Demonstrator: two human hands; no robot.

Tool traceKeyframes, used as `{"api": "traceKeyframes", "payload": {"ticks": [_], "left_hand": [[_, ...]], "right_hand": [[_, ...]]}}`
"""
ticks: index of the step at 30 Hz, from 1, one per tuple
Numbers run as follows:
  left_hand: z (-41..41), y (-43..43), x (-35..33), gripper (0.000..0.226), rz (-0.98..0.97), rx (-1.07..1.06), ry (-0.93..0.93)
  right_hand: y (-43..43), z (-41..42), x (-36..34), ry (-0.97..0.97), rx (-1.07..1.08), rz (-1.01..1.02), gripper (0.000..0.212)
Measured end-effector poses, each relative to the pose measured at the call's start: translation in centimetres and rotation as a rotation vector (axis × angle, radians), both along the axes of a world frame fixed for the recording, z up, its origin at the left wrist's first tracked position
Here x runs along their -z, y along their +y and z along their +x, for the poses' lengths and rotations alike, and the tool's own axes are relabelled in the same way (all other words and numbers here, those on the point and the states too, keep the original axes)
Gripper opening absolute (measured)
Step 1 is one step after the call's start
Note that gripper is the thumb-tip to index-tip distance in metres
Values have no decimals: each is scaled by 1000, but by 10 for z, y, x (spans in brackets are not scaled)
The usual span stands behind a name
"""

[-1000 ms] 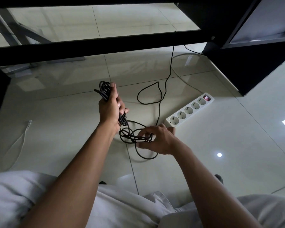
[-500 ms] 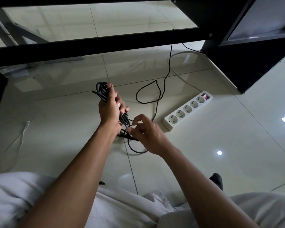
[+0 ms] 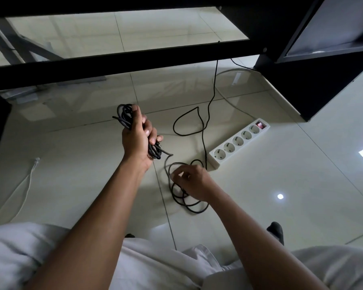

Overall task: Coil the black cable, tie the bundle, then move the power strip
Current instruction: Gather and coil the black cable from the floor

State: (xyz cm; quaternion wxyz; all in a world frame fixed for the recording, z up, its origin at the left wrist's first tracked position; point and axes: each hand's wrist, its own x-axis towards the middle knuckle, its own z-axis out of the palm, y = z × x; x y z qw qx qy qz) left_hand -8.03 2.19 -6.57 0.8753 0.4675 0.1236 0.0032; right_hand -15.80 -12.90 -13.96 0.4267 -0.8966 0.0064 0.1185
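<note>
My left hand (image 3: 137, 139) is raised above the floor, closed around a bundle of coiled black cable (image 3: 125, 117) whose loops stick out above and below the fist. From the bundle a strand drops to loose loops of the black cable (image 3: 194, 209) on the tiles. My right hand (image 3: 194, 181) is low over those loops, fingers pinching a strand. The cable runs on past a teardrop loop (image 3: 187, 124) toward the desk. The white power strip (image 3: 238, 141), with several sockets and a red switch, lies on the floor right of my hands.
A black desk frame (image 3: 113, 61) crosses the top, with a black cabinet (image 3: 314, 86) at upper right. A thin white cable (image 3: 23, 191) lies on the tiles at left. My light trousers fill the bottom edge, and a dark sock (image 3: 276, 230) shows at lower right.
My right hand moved down and to the right, away from the bundle, to the loops on the floor. My left hand kept hold of the coil.
</note>
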Motion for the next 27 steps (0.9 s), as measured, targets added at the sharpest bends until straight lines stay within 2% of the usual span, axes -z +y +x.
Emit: {"api": "traceKeyframes", "payload": {"ticks": [3, 6, 9, 13, 15, 18, 20, 24, 27], "left_hand": [[-2, -2, 4, 45, 20, -2, 25], [-3, -6, 4, 45, 4, 52, 21], [-1, -4, 5, 44, -25, 167, 26], [0, -3, 6, 42, 5, 418, 105], [-1, -3, 5, 42, 38, 527, 163], [-3, 0, 3, 40, 96, 675, 234], [-3, 2, 1, 39, 147, 739, 246], [-1, 6, 1, 38, 251, 683, 288], [-2, 7, 3, 38, 349, 588, 310]], "right_hand": [[5, 4, -4, -9, 64, 187, 16], [12, 1, -6, 50, 145, 439, 37], [14, 0, -7, -82, 66, 488, 51], [11, 5, -6, -272, 11, 361, 27], [4, 8, 0, -387, -27, 203, 9], [-10, 8, 0, -411, -86, -303, 23], [-18, 6, -8, -354, -54, -478, 34], [-26, 7, -16, -233, 38, -464, 57], [-34, 7, -8, -200, 14, -450, 50]]}}
